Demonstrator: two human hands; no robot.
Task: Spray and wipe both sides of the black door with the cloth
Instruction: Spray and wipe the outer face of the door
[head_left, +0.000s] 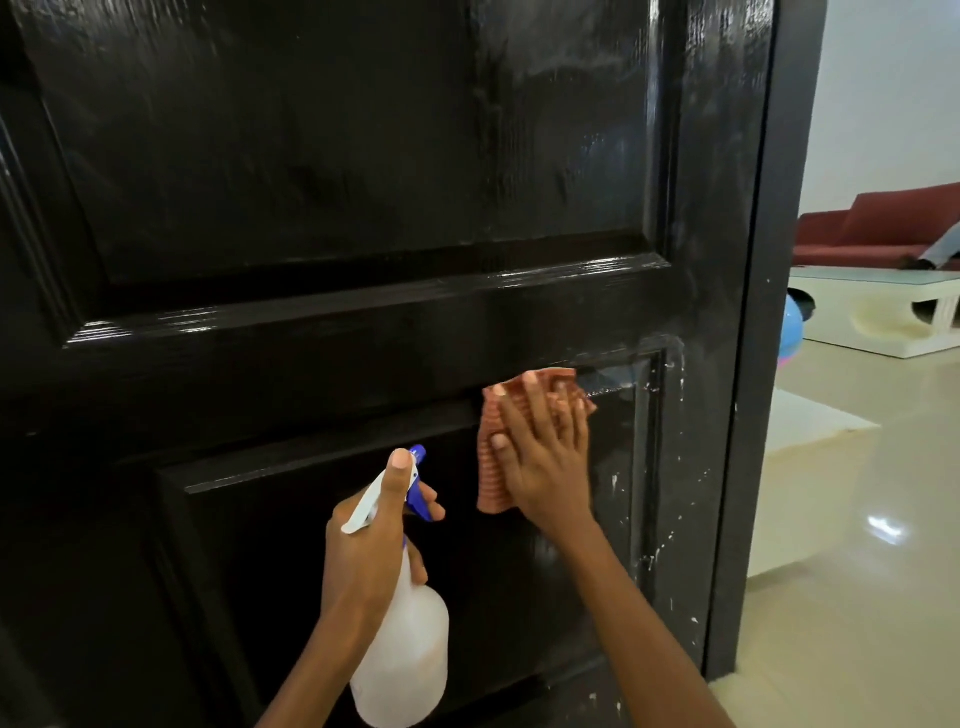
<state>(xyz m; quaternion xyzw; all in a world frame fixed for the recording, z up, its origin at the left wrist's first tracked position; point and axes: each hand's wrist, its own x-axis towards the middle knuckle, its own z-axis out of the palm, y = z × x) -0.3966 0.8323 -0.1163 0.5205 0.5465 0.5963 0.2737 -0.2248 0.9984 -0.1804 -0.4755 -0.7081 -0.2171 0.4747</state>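
We face the black door (363, 182), which fills most of the view, its glossy panels showing wet streaks near the top right and white specks down its right edge. Our right hand (540, 457) lies flat with fingers straight and spread, pressing the cloth (491, 483), a reddish striped rag, against the door at the upper right corner of the lower panel. The cloth sticks out above the fingertips and hangs below the left side of the palm. Our left hand (374, 540) grips the spray bottle (405, 654) around its neck, thumb raised along the white sprayer head and a finger curled on the blue trigger. The bottle is translucent white and hangs upright in front of the lower panel, just left of the cloth and not touching it. Past the door's right edge we see a shiny tiled floor (841, 571), a white table (883, 312) and a red sofa (883, 228) behind it.
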